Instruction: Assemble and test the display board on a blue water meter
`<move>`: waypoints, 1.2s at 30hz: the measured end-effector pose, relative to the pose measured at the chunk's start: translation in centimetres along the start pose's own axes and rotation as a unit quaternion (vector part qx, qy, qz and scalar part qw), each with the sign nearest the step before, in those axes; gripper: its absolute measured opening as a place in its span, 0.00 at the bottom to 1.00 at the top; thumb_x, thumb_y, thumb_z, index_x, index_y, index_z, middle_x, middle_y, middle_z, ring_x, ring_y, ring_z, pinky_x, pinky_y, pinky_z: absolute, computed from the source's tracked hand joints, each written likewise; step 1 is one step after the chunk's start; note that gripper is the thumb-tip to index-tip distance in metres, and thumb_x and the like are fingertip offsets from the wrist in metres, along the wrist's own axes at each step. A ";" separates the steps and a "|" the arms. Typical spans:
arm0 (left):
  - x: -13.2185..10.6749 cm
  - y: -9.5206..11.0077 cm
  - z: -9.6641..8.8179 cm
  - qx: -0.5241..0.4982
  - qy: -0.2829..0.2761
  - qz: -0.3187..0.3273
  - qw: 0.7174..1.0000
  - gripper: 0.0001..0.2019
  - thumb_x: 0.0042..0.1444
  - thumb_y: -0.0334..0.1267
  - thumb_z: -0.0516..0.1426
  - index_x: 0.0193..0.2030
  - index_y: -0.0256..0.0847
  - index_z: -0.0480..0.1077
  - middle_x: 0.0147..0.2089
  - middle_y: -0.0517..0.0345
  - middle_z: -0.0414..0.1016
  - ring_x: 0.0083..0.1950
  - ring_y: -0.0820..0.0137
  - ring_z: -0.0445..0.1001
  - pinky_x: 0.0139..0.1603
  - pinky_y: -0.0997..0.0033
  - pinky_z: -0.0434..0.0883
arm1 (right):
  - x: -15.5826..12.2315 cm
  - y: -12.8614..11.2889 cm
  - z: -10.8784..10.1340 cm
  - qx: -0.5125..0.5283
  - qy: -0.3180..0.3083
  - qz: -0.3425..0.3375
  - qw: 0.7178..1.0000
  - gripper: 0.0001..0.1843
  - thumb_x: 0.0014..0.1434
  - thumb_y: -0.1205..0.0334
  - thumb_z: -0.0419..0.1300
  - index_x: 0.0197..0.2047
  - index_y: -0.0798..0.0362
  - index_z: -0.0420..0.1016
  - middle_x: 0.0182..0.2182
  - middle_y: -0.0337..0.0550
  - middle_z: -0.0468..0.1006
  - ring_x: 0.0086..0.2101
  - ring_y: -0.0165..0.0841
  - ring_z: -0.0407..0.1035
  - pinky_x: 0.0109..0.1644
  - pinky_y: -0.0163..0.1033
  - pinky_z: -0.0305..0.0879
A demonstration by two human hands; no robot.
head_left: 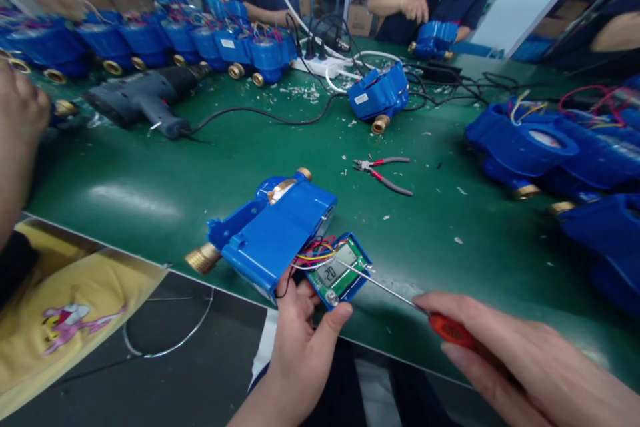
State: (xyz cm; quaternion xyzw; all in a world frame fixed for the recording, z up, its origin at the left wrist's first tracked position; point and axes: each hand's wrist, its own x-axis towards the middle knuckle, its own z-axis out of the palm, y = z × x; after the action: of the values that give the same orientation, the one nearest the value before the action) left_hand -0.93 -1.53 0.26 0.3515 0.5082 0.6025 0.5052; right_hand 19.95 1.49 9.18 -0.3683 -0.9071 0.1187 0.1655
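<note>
My left hand [307,333] grips a small blue-framed circuit board [345,290] by its lower edge, thumb in front and fingers behind. The board carries a small LCD display [331,272] with digits on it. Several coloured wires [320,250] run from the board to a blue water meter [287,220] with brass threaded ends, lying tilted at the table's front edge. My right hand [520,347] is closed around the red handle of a screwdriver [450,330]. Its thin shaft reaches left across the board, the tip over the wires and display; whether it touches cannot be made out.
Cutting pliers [383,173] lie opened beyond the board. A heat gun [145,99] rests at the left, its cord reaching a power strip [320,65]. Several more blue meters [530,140] stand right and behind. Co-workers sit opposite; another person's hand [23,113] is at far left.
</note>
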 end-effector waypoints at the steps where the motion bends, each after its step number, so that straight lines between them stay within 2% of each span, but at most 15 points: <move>1: -0.1 0.0 0.1 -0.002 0.005 -0.004 1.000 0.38 0.55 0.32 0.61 0.66 0.46 0.43 0.56 0.45 0.75 0.52 0.67 0.77 0.51 0.70 0.74 | 0.1 0.0 -0.2 -0.003 0.000 -0.008 1.000 0.14 0.70 0.61 0.43 0.53 0.49 0.64 0.35 0.40 0.81 0.25 0.28 0.75 0.24 0.26 0.69; 4: 0.0 0.1 0.6 0.002 0.049 -0.014 0.999 0.43 0.47 0.29 0.65 0.65 0.43 0.45 0.50 0.48 0.79 0.50 0.66 0.79 0.48 0.73 0.75 | 0.2 0.0 -0.6 -0.026 -0.015 -0.031 0.999 0.15 0.69 0.61 0.43 0.54 0.48 0.65 0.37 0.43 0.80 0.28 0.30 0.76 0.26 0.29 0.70; 7: 0.3 0.3 1.0 0.000 0.086 -0.015 0.996 0.44 0.40 0.27 0.68 0.62 0.42 0.50 0.46 0.50 0.80 0.48 0.65 0.80 0.46 0.75 0.76 | 0.1 0.0 -0.5 -0.037 -0.020 -0.057 0.998 0.17 0.69 0.64 0.41 0.54 0.50 0.65 0.32 0.42 0.78 0.24 0.30 0.74 0.21 0.30 0.66; 12: 0.6 0.5 0.9 -0.002 0.084 0.006 0.996 0.33 0.39 0.27 0.68 0.53 0.42 0.59 0.45 0.53 0.81 0.44 0.66 0.81 0.45 0.75 0.77 | -0.8 -0.5 0.0 -0.074 -0.042 -0.064 0.994 0.22 0.64 0.71 0.42 0.57 0.55 0.65 0.28 0.39 0.75 0.18 0.27 0.68 0.15 0.33 0.57; 17: 0.4 0.2 0.6 0.014 0.110 0.026 0.994 0.32 0.37 0.29 0.69 0.50 0.42 0.63 0.41 0.56 0.82 0.43 0.64 0.81 0.45 0.71 0.78 | -0.7 -1.2 -0.2 -0.117 -0.043 -0.044 0.991 0.24 0.59 0.75 0.44 0.56 0.54 0.65 0.27 0.36 0.73 0.19 0.26 0.68 0.14 0.34 0.53; 23: 0.6 0.1 0.7 0.020 0.101 0.044 0.994 0.33 0.37 0.30 0.70 0.52 0.42 0.64 0.42 0.54 0.82 0.41 0.63 0.82 0.43 0.70 0.79 | 0.6 -1.7 -0.7 -0.155 -0.036 -0.085 0.984 0.25 0.54 0.77 0.43 0.52 0.56 0.68 0.26 0.39 0.75 0.19 0.30 0.69 0.16 0.36 0.60; 27: 0.6 -0.3 0.4 0.013 0.079 0.049 0.996 0.33 0.40 0.30 0.69 0.55 0.42 0.64 0.46 0.52 0.81 0.45 0.63 0.81 0.45 0.71 0.77 | 1.5 -1.9 -1.0 -0.176 -0.032 -0.094 0.979 0.23 0.58 0.76 0.41 0.51 0.55 0.68 0.25 0.38 0.73 0.17 0.31 0.69 0.14 0.38 0.58; 30: 0.1 -0.4 -0.2 0.032 0.045 0.043 0.998 0.32 0.47 0.32 0.67 0.59 0.44 0.62 0.53 0.50 0.77 0.51 0.65 0.78 0.49 0.73 0.75 | 1.9 -1.5 -1.7 -0.144 -0.046 -0.097 0.984 0.19 0.64 0.71 0.41 0.53 0.54 0.67 0.27 0.39 0.74 0.20 0.30 0.69 0.18 0.36 0.61; 33: -0.9 0.1 -1.1 0.038 -0.003 0.034 0.999 0.30 0.55 0.33 0.62 0.64 0.48 0.59 0.60 0.51 0.72 0.57 0.66 0.74 0.56 0.72 0.72 | 2.3 -0.5 -2.0 -0.069 -0.039 -0.038 0.996 0.11 0.66 0.64 0.47 0.50 0.51 0.65 0.31 0.39 0.75 0.24 0.28 0.70 0.25 0.33 0.64; 36: -2.1 0.7 -1.8 -0.003 -0.031 0.023 0.999 0.32 0.58 0.33 0.60 0.67 0.54 0.56 0.63 0.54 0.69 0.59 0.66 0.72 0.57 0.71 0.71 | 3.4 0.5 -1.2 0.044 -0.036 0.060 0.997 0.03 0.65 0.62 0.53 0.42 0.50 0.62 0.25 0.32 0.69 0.22 0.26 0.64 0.25 0.30 0.60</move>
State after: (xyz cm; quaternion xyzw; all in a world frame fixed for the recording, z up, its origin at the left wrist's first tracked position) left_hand -2.24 -4.00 0.72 0.3801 0.4821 0.6041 0.5081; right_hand 18.48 4.34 10.83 -0.4097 -0.8827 0.1816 0.1415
